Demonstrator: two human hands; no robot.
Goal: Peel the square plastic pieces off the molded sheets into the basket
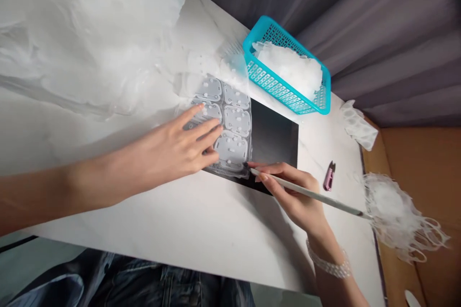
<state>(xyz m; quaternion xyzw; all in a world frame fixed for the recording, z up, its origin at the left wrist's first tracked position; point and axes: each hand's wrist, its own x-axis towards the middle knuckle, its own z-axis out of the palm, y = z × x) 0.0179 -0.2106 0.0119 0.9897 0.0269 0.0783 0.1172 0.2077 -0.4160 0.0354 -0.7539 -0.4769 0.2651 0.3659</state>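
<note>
A translucent moulded sheet (232, 147) of several rounded rectangular pads with small raised dots lies partly over a black board (275, 129). My left hand (189, 141) rests on the sheet with its fingers spread, pressing nothing else. At the sheet's near right corner, my right hand (293, 191) is closed around a long, slim, pale pen-like tool (324, 196). The tool's dark end touches or nearly touches the sheet's edge; I cannot tell which. Its thin other end points away to the right. A bead bracelet circles my right wrist.
Behind the board stands a turquoise basket (288, 83) holding white translucent pieces. A large clear plastic bag (90, 42) covers the left back. Pink thread snips (329, 176) lie at right, near a white piece (358, 124). Stringy translucent scraps (399, 215) hang past the right table edge.
</note>
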